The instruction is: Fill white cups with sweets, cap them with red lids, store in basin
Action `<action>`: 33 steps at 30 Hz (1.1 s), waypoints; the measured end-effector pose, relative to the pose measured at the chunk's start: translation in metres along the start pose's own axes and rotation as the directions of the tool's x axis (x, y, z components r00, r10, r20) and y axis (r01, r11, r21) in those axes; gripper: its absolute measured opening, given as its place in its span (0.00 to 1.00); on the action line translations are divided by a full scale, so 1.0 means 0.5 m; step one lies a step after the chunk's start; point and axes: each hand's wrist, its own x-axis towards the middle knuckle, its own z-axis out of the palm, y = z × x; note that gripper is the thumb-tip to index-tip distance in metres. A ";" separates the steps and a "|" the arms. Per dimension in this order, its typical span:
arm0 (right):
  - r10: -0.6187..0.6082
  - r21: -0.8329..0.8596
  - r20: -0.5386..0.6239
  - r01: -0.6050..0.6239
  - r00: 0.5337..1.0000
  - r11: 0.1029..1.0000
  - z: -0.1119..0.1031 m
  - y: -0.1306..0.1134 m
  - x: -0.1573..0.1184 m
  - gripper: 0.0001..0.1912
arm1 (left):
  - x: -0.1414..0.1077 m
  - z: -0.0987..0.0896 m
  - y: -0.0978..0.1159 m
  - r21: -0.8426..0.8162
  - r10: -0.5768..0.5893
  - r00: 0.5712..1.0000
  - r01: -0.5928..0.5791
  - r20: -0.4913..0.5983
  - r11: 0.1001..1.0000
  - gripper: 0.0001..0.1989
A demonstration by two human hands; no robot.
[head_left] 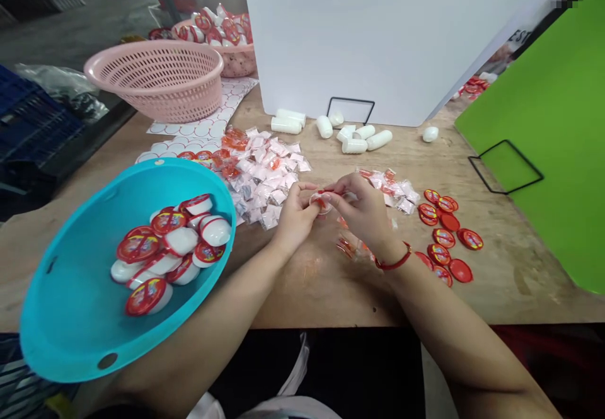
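Observation:
My left hand (pixel 295 217) and my right hand (pixel 363 211) meet over the wooden table (pixel 491 280), pinching a small transparent round piece with red on it (pixel 321 203). Its exact form is partly hidden by my fingers. Just beyond my right hand lies a small heap of clear packets with red contents (pixel 390 189). Red round lids (pixel 439 254) are scattered to its right. A larger heap of pinkish-white sachets (pixel 265 176) lies left of my hands. A turquoise basin (pixel 70 318) at the left holds several white capsules with red round tops (pixel 146 296).
White plastic capsules (pixel 340 132) lie along the foot of a white board (pixel 378 34). A green board (pixel 548 154) stands at the right, with a black wire frame (pixel 505 167). Behind the basin are a pink perforated basket (pixel 155 82), a pink basket of capsules (pixel 222 41), and a blue crate (pixel 33 116).

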 end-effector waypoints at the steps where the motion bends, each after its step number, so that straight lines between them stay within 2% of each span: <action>1: -0.049 -0.018 0.030 0.050 0.998 0.999 0.004 0.002 -0.001 0.11 | 0.000 -0.002 0.001 0.004 0.000 1.000 0.000 0.006 1.000 0.17; 4: -0.233 -0.076 0.140 0.246 0.962 0.966 0.003 0.017 -0.005 0.07 | 0.003 -0.007 -0.001 0.021 0.003 1.000 -0.003 0.012 1.000 0.16; 6: -0.326 -0.054 0.199 0.342 0.924 0.938 -0.001 0.031 -0.009 0.10 | 0.005 -0.010 -0.004 0.011 0.008 1.000 -0.008 0.003 1.000 0.15; 10: -0.383 0.002 0.230 0.393 0.895 0.920 0.000 0.053 -0.011 0.14 | 0.007 -0.011 -0.007 -0.080 -0.004 1.000 0.007 0.030 0.997 0.14; 14: -0.392 0.017 0.170 0.395 0.904 0.919 0.005 0.070 -0.007 0.14 | 0.000 -0.010 0.007 -0.179 -0.124 0.991 0.130 0.046 0.975 0.15; 16: -0.360 -0.007 0.136 0.365 0.923 0.931 0.005 0.081 -0.004 0.15 | -0.004 -0.011 0.018 -0.271 -0.183 0.979 0.201 0.087 0.941 0.17; 18: -0.305 -0.026 0.090 0.309 0.948 0.951 0.002 0.093 -0.003 0.15 | -0.009 -0.011 0.026 -0.342 -0.194 0.971 0.231 0.140 0.911 0.21; 22: -0.244 0.031 0.027 0.243 0.969 0.970 -0.004 0.103 -0.006 0.16 | -0.011 -0.010 0.022 -0.377 -0.134 0.974 0.195 0.183 0.906 0.25; 27: -0.255 0.107 0.056 0.248 0.965 0.963 -0.009 0.097 -0.010 0.21 | -0.010 -0.006 0.006 -0.381 -0.115 0.982 0.166 0.151 0.910 0.26; 33: -0.150 0.150 0.100 0.135 0.984 0.979 -0.008 0.092 -0.016 0.21 | -0.009 -0.002 0.002 -0.365 -0.103 0.987 0.142 0.124 0.920 0.26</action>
